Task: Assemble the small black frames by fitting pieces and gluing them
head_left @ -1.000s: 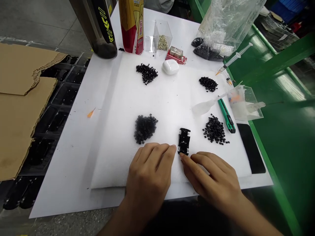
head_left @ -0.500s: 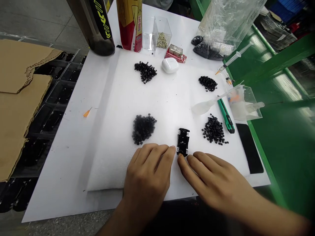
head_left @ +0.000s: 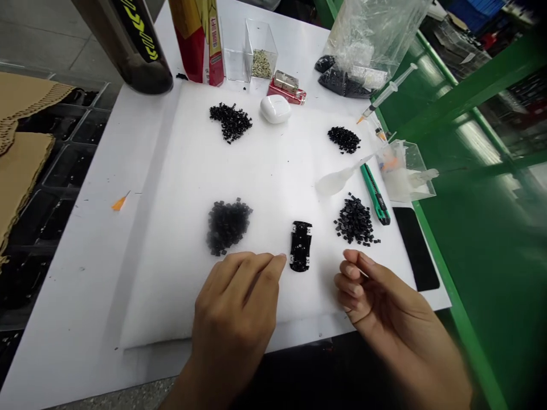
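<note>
Four loose piles of tiny black pieces, one flat black notched plate, one slim green cutter are lying here.

Black plate; green-black cutter; white foam sheet; orange tip; dark bottle, yellow chevrons

The right hand has moved right, off the black part — rolled over, its palm now showing.

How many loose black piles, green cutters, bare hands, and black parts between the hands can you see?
Loose black piles: 4
Green cutter: 1
Bare hands, left hand and right hand: 2
Black part between the hands: 1
Total: 8
</note>
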Tool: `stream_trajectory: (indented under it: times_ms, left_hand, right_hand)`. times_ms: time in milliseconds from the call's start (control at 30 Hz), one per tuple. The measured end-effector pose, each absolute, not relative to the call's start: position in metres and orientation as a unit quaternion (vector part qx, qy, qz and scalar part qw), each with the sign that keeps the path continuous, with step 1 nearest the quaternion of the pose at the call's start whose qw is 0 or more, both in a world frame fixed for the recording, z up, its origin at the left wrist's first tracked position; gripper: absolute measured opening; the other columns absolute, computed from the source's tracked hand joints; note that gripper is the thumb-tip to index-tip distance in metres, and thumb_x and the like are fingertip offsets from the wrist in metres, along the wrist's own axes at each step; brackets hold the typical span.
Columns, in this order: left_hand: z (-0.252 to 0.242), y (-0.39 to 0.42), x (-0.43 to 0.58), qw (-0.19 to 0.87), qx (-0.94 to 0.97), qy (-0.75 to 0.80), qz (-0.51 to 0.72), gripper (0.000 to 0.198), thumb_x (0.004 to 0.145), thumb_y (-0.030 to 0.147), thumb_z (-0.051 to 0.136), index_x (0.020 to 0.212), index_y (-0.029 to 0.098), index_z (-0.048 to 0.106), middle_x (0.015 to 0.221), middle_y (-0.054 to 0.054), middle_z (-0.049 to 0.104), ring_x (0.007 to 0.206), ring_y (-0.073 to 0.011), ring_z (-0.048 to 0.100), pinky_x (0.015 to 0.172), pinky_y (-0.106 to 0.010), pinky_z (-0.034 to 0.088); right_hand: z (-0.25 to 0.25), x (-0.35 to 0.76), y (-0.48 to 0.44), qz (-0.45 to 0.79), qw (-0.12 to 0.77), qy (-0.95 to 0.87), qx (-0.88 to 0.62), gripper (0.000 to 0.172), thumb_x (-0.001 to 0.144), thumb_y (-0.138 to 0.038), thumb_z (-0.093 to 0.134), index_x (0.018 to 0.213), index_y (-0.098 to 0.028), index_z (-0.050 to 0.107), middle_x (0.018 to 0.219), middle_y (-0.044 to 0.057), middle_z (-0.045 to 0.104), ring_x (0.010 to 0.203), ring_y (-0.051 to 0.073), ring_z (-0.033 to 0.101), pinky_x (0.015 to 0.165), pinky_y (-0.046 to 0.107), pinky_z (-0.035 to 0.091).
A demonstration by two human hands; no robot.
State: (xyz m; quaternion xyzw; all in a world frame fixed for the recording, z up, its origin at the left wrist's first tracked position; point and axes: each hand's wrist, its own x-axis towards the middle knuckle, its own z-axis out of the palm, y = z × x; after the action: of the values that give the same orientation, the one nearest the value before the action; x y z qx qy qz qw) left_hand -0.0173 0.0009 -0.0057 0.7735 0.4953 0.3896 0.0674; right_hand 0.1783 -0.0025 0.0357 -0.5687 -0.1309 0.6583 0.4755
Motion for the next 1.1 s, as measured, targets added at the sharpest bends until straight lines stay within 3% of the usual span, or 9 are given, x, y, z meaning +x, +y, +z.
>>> stream_trajectory:
  times_ms: [467, 767, 967, 1100]
  left_hand:
    - [-0.003, 0.002, -0.016, 0.060, 0.774, 0.495, 0.391, 0.023, 0.087, -0.005, 0.071, 0.106, 0.008, 0.072, 0.089, -0.005, 0.073, 0.085, -0.0185, 0.066, 0.077, -0.035, 0.058]
    - [-0.008, 0.002, -0.015, 0.063, 0.768, 0.507, 0.388, 0.030, 0.088, -0.008, 0.067, 0.113, 0.009, 0.071, 0.096, -0.008, 0.073, 0.090, -0.0205, 0.066, 0.079, -0.039, 0.059]
    - [-0.006, 0.002, -0.014, 0.049, 0.770, 0.502, 0.391, 0.029, 0.087, -0.007, 0.068, 0.112, 0.009, 0.071, 0.094, -0.008, 0.072, 0.088, -0.0195, 0.066, 0.078, -0.036, 0.058]
    - [-0.006, 0.002, -0.015, 0.054, 0.772, 0.503, 0.386, 0.029, 0.088, -0.006, 0.068, 0.112, 0.009, 0.071, 0.095, -0.007, 0.072, 0.088, -0.0202, 0.065, 0.078, -0.037, 0.057]
  right_hand:
    - [0.029, 0.178, 0.000, 0.688, 0.487, -0.134, -0.522, 0.015, 0.084, -0.034, 0.079, 0.091, -0.022, 0.077, 0.083, 0.005, 0.073, 0.069, 0.013, 0.066, 0.057, 0.023, 0.057]
    - [0.008, 0.188, 0.013, 0.464, 0.580, -0.321, -0.587, 0.020, 0.088, -0.028, 0.074, 0.078, -0.022, 0.057, 0.065, -0.004, 0.048, 0.058, 0.011, 0.051, 0.048, 0.022, 0.048]
    - [0.002, 0.183, 0.007, 0.441, 0.594, -0.356, -0.571, 0.022, 0.087, -0.024, 0.074, 0.077, -0.021, 0.055, 0.068, -0.004, 0.050, 0.057, 0.010, 0.052, 0.048, 0.023, 0.048]
    - [0.004, 0.185, -0.002, 0.395, 0.515, -0.463, -0.604, 0.017, 0.091, -0.023, 0.070, 0.084, -0.023, 0.054, 0.073, -0.003, 0.055, 0.060, 0.010, 0.056, 0.053, 0.024, 0.050]
